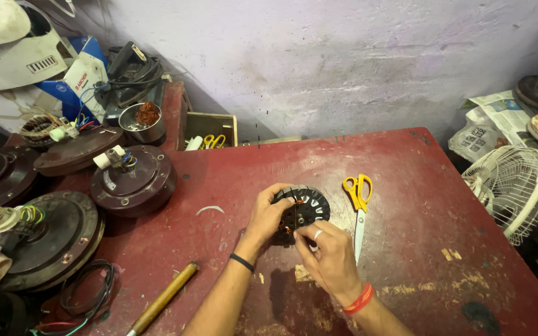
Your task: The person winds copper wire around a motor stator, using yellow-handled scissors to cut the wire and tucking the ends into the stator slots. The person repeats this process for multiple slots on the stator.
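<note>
- Your left hand grips the round black motor core at its 9 o'clock edge, fingers curled shut over the rim.
- Your right hand pinches the core's 6 o'clock edge, fingers together on it, a ring on one.
- The core sits mid-bench, with copper wire showing near its centre.
- Yellow-handled scissors lie at 3 o'clock, just beside the core.
- A wooden-handled tool lies at 8 o'clock.
- Brown fan motors crowd 9 to 10 o'clock.

Black stator — white slot strips; yellow-handled scissors; red table.
</note>
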